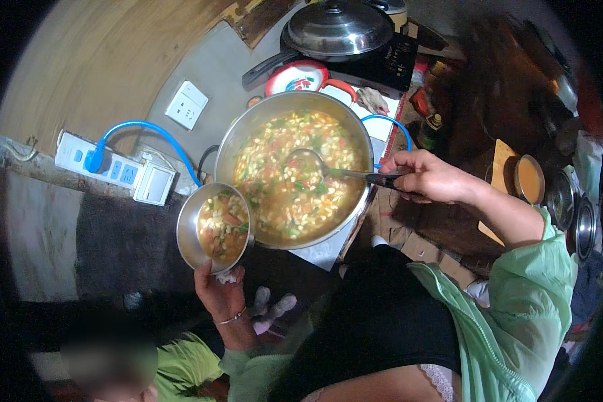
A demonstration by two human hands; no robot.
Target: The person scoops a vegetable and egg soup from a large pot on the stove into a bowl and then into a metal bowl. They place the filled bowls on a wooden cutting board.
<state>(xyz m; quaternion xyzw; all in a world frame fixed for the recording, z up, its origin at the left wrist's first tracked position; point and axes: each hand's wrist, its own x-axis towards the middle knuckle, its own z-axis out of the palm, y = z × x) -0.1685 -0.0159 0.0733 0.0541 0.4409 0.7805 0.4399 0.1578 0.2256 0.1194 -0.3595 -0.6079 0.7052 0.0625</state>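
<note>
My right hand (424,176) grips the black handle of a metal soup ladle (349,174). The ladle's cup lies in a large stainless steel pot (228,151) nearly full of soup (281,201) with pale pieces, reddish chunks and green leaves. Beside the pot's lower left rim, my left hand (220,294) supports a small stainless steel bowl (187,236) from below. A crumpled white tissue or cloth (229,275) shows between my fingers and the bowl. Similar soup partly fills the bowl, which appears tilted; its rim overlaps the pot's edge in view.
Behind the pot, a lidded pan (336,30) sits on a black induction cooker (399,65). A red-rimmed enamel plate (296,78) lies nearby. A blue cable (166,135) runs from a power strip (100,160) past the bowl. Another person (188,364) is close at lower left.
</note>
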